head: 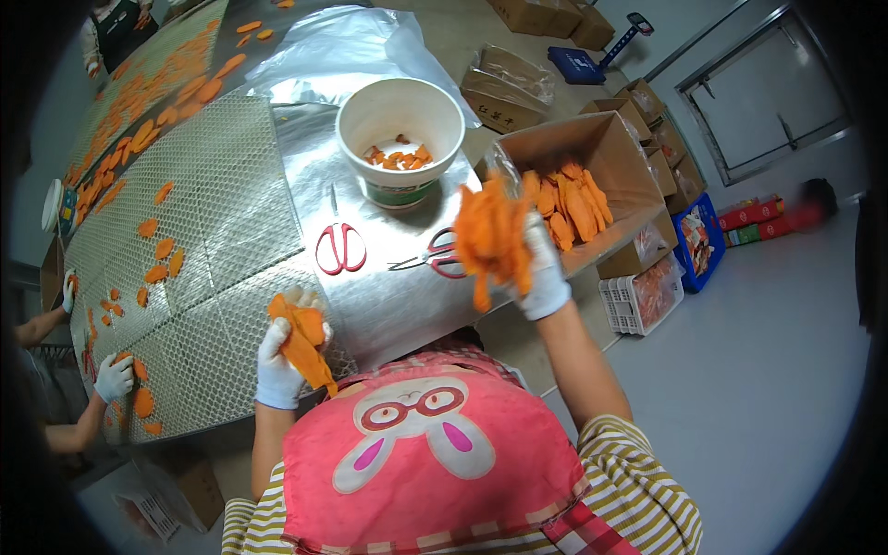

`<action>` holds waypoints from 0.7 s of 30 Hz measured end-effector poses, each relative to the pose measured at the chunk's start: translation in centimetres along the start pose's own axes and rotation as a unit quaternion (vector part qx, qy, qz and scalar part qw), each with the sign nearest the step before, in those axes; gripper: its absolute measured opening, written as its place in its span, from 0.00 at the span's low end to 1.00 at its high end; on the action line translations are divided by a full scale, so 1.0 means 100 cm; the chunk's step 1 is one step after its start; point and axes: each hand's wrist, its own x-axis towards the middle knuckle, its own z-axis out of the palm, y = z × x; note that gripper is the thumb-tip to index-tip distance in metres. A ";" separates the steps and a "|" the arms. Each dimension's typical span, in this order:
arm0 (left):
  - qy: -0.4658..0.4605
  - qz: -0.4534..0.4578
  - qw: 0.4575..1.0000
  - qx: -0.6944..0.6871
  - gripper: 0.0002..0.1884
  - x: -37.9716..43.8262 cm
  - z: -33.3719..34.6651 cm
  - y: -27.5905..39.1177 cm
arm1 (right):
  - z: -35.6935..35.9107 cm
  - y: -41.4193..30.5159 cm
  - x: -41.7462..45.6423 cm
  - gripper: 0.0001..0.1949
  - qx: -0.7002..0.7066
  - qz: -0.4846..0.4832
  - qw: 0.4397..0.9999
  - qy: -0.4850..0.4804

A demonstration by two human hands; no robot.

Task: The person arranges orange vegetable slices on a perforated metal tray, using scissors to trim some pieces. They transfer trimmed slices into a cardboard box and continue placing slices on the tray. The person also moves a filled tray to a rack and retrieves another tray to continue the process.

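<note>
My left hand [284,361], in a white glove, grips a few flat orange dried slices [302,340] above the mesh near the table's front edge. A thick bunch of orange slices [489,236], somewhat blurred, is held in my gloved right hand [544,270] beside an open cardboard box [624,149]. Inside that box lie more long orange slices [579,205]. A white plastic bucket [399,182] with small orange-brown pieces at its bottom stands on the metal tabletop [388,319]. Two pairs of red-handled scissors [340,248] lie in front of it, the right pair [440,257] partly hidden by the bunch.
Orange slices lie scattered on the wire mesh [243,166] at left. Another person's gloved hands [114,378] work at the left edge; a person in an apron [121,31] stands far left. Clear plastic sheeting [347,41] covers the back. Boxes, a white crate [621,305] and a blue crate [697,243] stand right.
</note>
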 end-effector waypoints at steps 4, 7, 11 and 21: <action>0.075 0.042 0.996 0.004 0.31 0.010 0.024 -0.031 | -0.073 -0.105 0.011 0.27 -0.081 -0.138 0.981 0.109; 0.103 0.059 0.992 0.033 0.32 0.018 0.028 -0.064 | -0.134 -0.181 0.022 0.27 -0.116 -0.164 0.974 0.109; 0.133 0.061 0.988 0.039 0.30 0.031 0.049 -0.111 | -0.218 -0.235 0.056 0.26 -0.223 -0.128 0.947 0.194; 0.239 0.094 0.966 0.034 0.29 0.064 0.135 -0.144 | -0.362 -0.246 0.141 0.25 -0.237 0.043 0.948 0.207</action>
